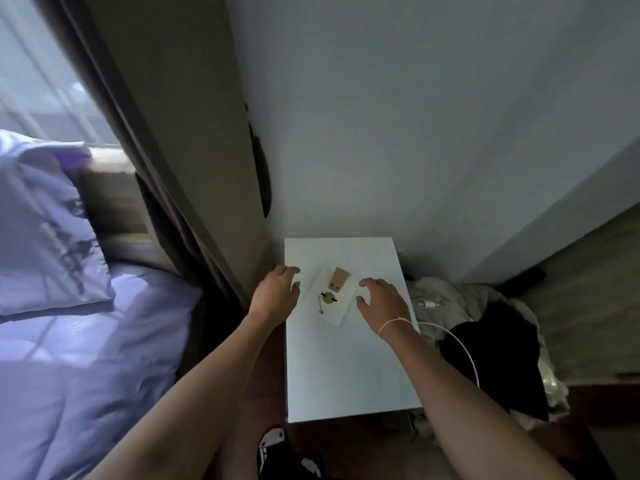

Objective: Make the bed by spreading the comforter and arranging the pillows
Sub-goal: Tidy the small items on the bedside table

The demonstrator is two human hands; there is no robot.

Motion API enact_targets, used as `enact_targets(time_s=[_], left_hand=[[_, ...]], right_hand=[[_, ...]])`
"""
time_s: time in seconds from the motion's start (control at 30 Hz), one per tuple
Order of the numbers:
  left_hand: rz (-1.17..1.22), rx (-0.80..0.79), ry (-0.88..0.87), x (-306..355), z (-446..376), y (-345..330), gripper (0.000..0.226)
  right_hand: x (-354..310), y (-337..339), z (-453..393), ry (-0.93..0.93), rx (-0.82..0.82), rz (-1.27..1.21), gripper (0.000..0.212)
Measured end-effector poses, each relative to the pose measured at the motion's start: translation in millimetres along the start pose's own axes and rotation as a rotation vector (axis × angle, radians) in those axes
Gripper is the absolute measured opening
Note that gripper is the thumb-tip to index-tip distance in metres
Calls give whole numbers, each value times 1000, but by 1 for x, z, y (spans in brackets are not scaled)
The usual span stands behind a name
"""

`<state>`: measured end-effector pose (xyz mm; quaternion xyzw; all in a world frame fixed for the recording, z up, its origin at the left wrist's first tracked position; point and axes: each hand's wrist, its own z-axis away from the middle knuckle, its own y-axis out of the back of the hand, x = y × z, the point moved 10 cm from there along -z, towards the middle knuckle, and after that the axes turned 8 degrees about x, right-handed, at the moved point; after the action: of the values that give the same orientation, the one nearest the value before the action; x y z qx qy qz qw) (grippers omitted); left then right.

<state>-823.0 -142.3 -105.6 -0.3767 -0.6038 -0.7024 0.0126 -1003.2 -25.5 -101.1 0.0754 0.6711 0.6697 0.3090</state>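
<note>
Hands are positioned over the white nightstand [346, 368], well apart from the bedding. The left hand [277, 289] and the right hand [382, 299] are held with fingers loosely spread, nothing gripped, on either side of a small white card [341, 308] carrying a tan tag. The comforter [86, 358] is seen lying rumpled on the bed at the left, with 1 pillow [41, 230] propped at its head. For the step to be done well, the card should be left or set aside quickly, and 2 corners of the comforter should be gripped firmly before spreading.
</note>
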Motion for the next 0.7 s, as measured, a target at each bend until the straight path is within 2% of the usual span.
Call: enact_targets(time_s=[0.17,0.33,0.5,0.7], left_hand=[[51,-64,62,-21,-19,-83,39],[66,-118,128,-49,-30,-172,38],[33,-40,195,-60,-43,-208,40],[-48,49,266,-64,-43,-232,39]], right_hand=[[30,-54,-35,48,-66,39,38],[39,-131,-92,180,-161,89,45],[40,-183,-139,275,-176,119,53],[54,-218,-157,388,-178,80,46]])
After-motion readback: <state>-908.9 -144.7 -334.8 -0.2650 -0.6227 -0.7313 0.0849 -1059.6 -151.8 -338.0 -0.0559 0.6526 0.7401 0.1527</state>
